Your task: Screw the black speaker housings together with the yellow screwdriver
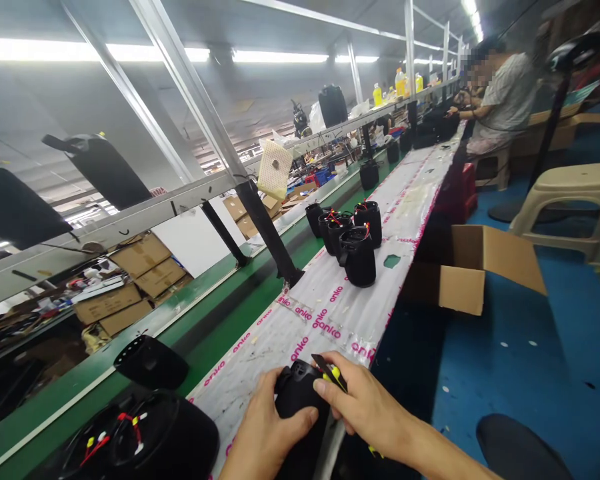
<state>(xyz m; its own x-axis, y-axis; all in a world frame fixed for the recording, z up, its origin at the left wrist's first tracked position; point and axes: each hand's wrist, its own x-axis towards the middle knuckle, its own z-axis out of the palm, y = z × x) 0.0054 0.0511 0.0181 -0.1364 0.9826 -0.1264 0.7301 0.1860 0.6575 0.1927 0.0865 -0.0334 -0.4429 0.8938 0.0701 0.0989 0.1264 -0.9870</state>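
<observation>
A black cylindrical housing (300,393) is at the bottom centre, at the near edge of the white-covered bench. My left hand (275,420) is wrapped round its left side, thumb across the front. On its right side, my right hand (353,393) is closed on a black and yellow tool (333,373) with a dark, pointed blade-like end near the housing's top rim. The fingers of my right hand also lie close to the housing. At the lower left are large black housings (180,427) with red wires and small connectors.
Several black housings (359,257) with wires stand farther up the bench (305,313). Another black housing (153,362) lies on the green belt (220,313). A metal frame post (267,230) rises at left. On the right are an open carton (463,290), a stool (570,193) and a seated person (505,93).
</observation>
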